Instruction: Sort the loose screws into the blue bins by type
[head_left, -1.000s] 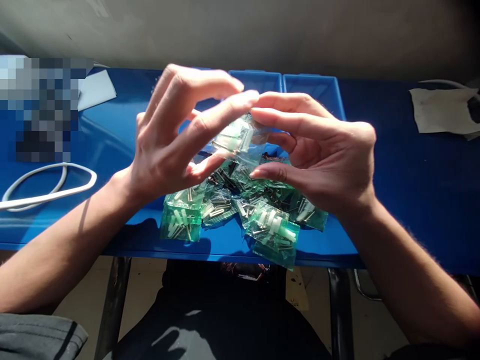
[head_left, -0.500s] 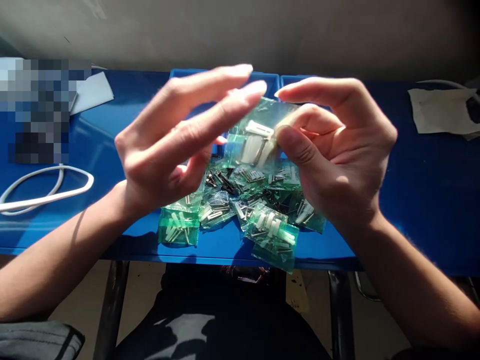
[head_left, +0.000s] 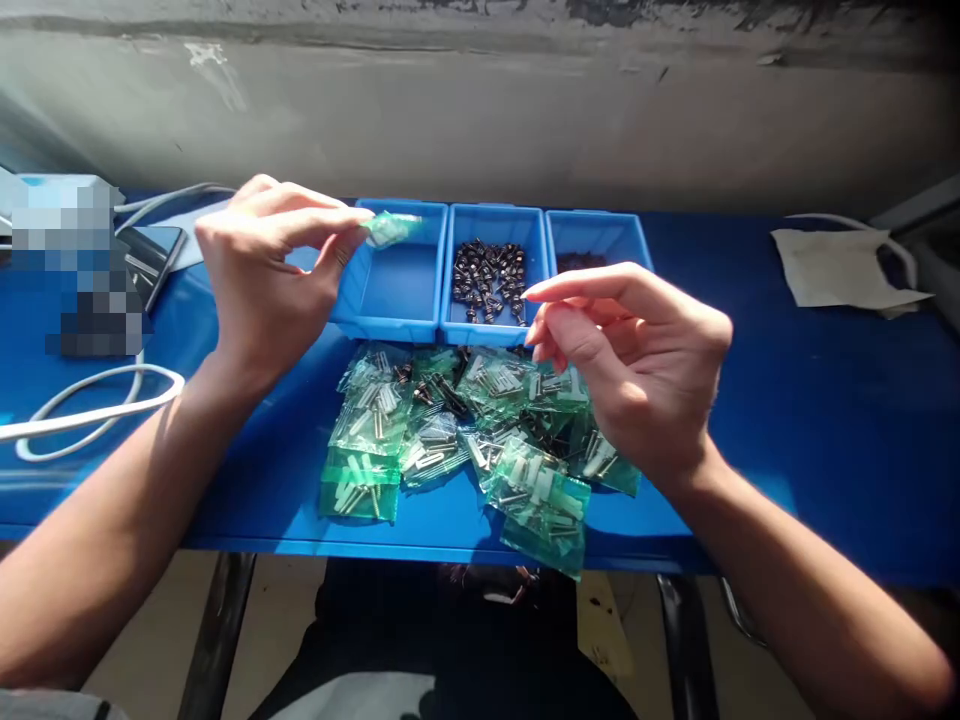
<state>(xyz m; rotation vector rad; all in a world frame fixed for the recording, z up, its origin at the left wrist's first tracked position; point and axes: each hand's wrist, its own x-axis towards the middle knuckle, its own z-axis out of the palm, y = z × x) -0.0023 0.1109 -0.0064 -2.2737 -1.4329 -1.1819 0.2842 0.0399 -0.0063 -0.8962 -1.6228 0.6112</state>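
Between the thumb and fingers of my left hand point(head_left: 274, 265) is a small green plastic bag point(head_left: 394, 228), held over the left blue bin point(head_left: 405, 325). My right hand point(head_left: 637, 360) hovers with curled fingers near the front of the middle bin point(head_left: 491, 332) and right bin point(head_left: 622, 235); whether its fingertips hold anything is too unclear to tell. Dark screws point(head_left: 487, 275) lie in the middle bin, and small dark pieces point(head_left: 581, 262) show in the right one. Below the hands, several green bags point(head_left: 499, 385) with white plugs and screws are piled on the blue table point(head_left: 750, 450).
A white cable point(head_left: 97, 405) loops at the left, near a dark flat device point(head_left: 150, 255) and a blurred-out patch. A sheet of beige paper point(head_left: 840, 265) lies at the right. Behind the table stands a grey wall point(head_left: 487, 120).
My hands have moved apart. The bag that was at my right fingertips is now in my left hand, to the left. The view has shifted, showing the three bins more fully.
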